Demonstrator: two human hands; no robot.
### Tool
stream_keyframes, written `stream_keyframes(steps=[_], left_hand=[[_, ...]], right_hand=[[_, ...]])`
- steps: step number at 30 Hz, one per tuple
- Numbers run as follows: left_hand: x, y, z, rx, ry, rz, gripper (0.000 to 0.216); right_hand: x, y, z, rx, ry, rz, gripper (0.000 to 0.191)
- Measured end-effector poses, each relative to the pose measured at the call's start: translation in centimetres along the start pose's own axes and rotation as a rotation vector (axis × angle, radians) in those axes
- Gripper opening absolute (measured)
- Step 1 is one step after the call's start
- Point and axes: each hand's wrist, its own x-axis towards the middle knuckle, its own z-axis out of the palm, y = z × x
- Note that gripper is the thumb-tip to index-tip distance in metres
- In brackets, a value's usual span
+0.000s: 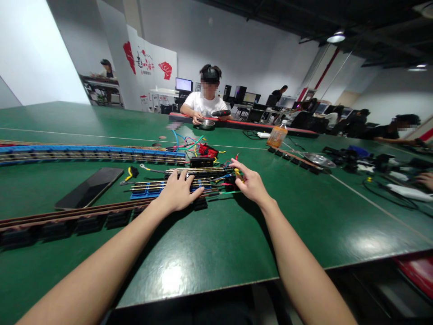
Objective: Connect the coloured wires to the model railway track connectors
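Note:
My left hand (pixel 177 192) lies with spread fingers over a short stack of metal rails on blue holders (pixel 138 196). Its fingertips reach towards a second rail strip (pixel 203 171) just behind. At the right end of these strips, my right hand (pixel 252 183) curls its thumb and fingers around a small yellow piece (pixel 238 173), mostly hidden by the fingers. Thin coloured wires and a dark block (pixel 230 183) sit beside that hand. A green wire (pixel 227 192) runs out below it. Behind the strips are a black block (pixel 202 162) and a red part with loose wires (pixel 208 150).
Long rail strips on blue holders (pixel 84 154) and black holders (pixel 88 222) extend left. A phone (pixel 89 188) and a yellow-and-black terminal lead (pixel 129 175) lie between. Across the green table (pixel 304 207) a person handles a metal bowl (pixel 206 124). An orange container (pixel 277 136) stands right.

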Motion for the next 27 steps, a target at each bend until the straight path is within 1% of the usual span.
stream_keyframes(steps=[2, 4, 5, 7, 9, 13, 15, 19, 27], left_hand=[[0.0, 0.0, 0.0, 0.010, -0.003, 0.005, 0.077], [0.0, 0.0, 0.0, 0.019, -0.008, 0.004, 0.077], [0.0, 0.0, -0.1, 0.022, -0.009, 0.002, 0.077], [0.0, 0.0, -0.1, 0.024, -0.011, 0.002, 0.077], [0.0, 0.1, -0.1, 0.023, -0.013, 0.001, 0.077], [0.0, 0.1, -0.2, 0.023, -0.016, -0.006, 0.078], [0.0, 0.1, -0.2, 0.021, -0.014, -0.005, 0.077], [0.0, 0.1, -0.3, 0.006, -0.011, -0.005, 0.076], [0.0, 0.2, -0.3, 0.003, -0.020, -0.013, 0.077]], right_hand=[[0.0, 0.2, 0.1, 0.052, 0.026, 0.020, 0.044], [0.1, 0.4, 0.2, 0.137, 0.062, 0.090, 0.038], [0.1, 0.5, 0.2, 0.188, 0.072, 0.133, 0.042], [0.2, 0.8, 0.3, 0.292, 0.077, 0.200, 0.055], [0.2, 0.9, 0.4, 0.398, 0.084, 0.248, 0.062], [0.4, 0.9, 0.6, 0.566, 0.177, 0.318, 0.060], [0.5, 0.8, 0.6, 0.597, 0.228, 0.328, 0.059], [0.6, 0.6, 0.9, 0.629, 0.275, 0.342, 0.060], [1.1, 1.2, 1.1, 0.687, 0.420, 0.413, 0.063]])
